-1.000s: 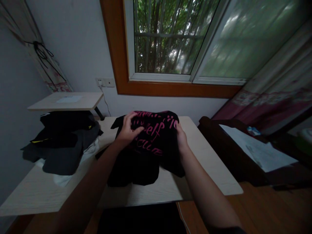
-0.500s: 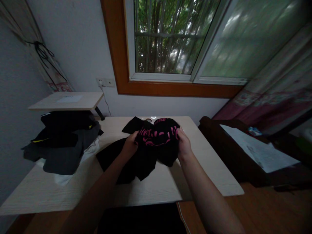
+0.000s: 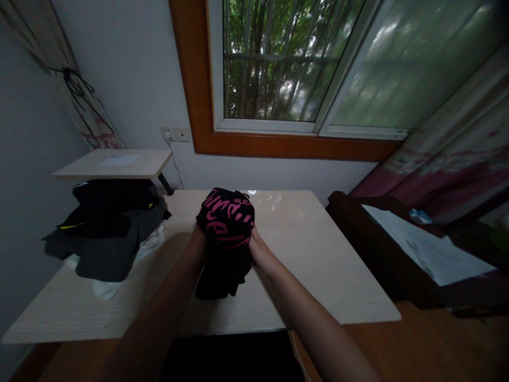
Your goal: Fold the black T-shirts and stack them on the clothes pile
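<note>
A black T-shirt (image 3: 226, 228) with pink lettering is bunched up between my hands above the middle of the pale table (image 3: 318, 254). Its lower part hangs toward the table's front edge. My left hand (image 3: 200, 240) grips the left side of the bundle, its fingers hidden behind the cloth. On the opposite side my right hand (image 3: 257, 247) is closed on the fabric, fingertips also covered.
To the left lies a pile of dark and grey clothes (image 3: 111, 233), partly under a small raised shelf (image 3: 147, 164) with a paper on it. A dark brown piece of furniture (image 3: 350, 228) with a paper sheet (image 3: 421, 244) stands right of the table. A window (image 3: 290, 63) is ahead.
My hands have come closer together and moved left, gathering the spread black shirt into a compact bundle. The pile of clothes is unchanged.
</note>
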`<action>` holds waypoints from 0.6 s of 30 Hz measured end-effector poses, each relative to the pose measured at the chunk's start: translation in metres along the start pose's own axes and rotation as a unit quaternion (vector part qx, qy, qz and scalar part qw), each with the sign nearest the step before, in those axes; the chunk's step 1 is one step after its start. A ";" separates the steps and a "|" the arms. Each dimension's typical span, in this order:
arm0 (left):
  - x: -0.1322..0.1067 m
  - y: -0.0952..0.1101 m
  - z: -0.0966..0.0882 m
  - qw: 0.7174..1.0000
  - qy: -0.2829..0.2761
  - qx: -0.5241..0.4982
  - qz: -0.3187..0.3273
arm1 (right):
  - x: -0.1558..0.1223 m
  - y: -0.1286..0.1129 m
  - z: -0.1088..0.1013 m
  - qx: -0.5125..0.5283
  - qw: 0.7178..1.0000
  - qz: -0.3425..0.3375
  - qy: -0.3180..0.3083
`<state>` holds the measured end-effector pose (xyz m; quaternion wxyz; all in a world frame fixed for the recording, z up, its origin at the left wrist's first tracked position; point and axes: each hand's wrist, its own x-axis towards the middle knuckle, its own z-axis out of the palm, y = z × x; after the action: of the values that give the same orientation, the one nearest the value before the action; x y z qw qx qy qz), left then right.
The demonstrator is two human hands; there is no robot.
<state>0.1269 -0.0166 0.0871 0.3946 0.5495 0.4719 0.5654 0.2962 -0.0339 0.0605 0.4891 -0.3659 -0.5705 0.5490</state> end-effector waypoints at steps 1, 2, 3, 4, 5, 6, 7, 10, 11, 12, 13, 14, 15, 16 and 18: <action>-0.003 -0.004 -0.006 1.000 0.009 -0.006 0.001 | 0.000 0.006 0.006 0.044 0.999 0.019 0.008; -0.007 -0.009 -0.013 1.000 0.019 -0.008 0.002 | 0.000 0.011 0.011 0.083 0.996 0.036 0.017; -0.012 -0.013 -0.020 1.000 0.030 0.004 0.005 | 0.000 0.016 0.014 0.116 0.991 0.052 0.028; -0.020 -0.018 -0.028 0.999 0.027 0.022 0.005 | 0.000 0.020 0.016 0.144 0.987 0.065 0.041; -0.029 -0.023 -0.036 0.999 0.020 0.031 -0.004 | -0.001 0.024 0.018 0.164 0.982 0.075 0.054; -0.039 -0.028 -0.042 0.999 0.000 0.028 -0.018 | -0.002 0.028 0.021 0.179 0.978 0.082 0.066; -0.050 -0.034 -0.047 0.999 -0.013 0.020 -0.033 | -0.003 0.031 0.023 0.189 0.976 0.084 0.071; -0.082 -0.050 -0.056 0.998 -0.055 0.010 -0.029 | -0.006 0.040 0.036 0.153 0.985 0.068 0.037; -0.091 -0.054 -0.057 0.998 -0.044 0.032 -0.026 | -0.007 0.042 0.041 0.112 0.992 0.053 0.011; -0.097 -0.058 -0.058 0.998 -0.020 0.053 -0.039 | -0.008 0.042 0.045 0.054 0.998 0.032 -0.019; -0.102 -0.060 -0.059 0.996 0.020 0.068 -0.056 | -0.008 0.042 0.049 -0.017 0.998 0.006 -0.053; -0.106 -0.061 -0.061 0.992 0.063 0.074 -0.075 | -0.009 0.039 0.051 -0.095 0.991 -0.024 -0.086; -0.109 -0.061 -0.062 0.988 0.105 0.070 -0.088 | -0.009 0.035 0.052 -0.173 0.977 -0.054 -0.116; -0.112 -0.060 -0.064 0.984 0.142 0.061 -0.089 | -0.010 0.030 0.053 -0.244 0.956 -0.083 -0.141; -0.117 -0.056 -0.069 0.980 0.182 0.043 -0.066 | -0.012 0.016 0.051 -0.341 0.916 -0.130 -0.168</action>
<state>0.0646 -0.1229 0.0067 0.3151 0.4213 0.5949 0.6077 0.2485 -0.0566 0.0468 0.2983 -0.3359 -0.8394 0.3058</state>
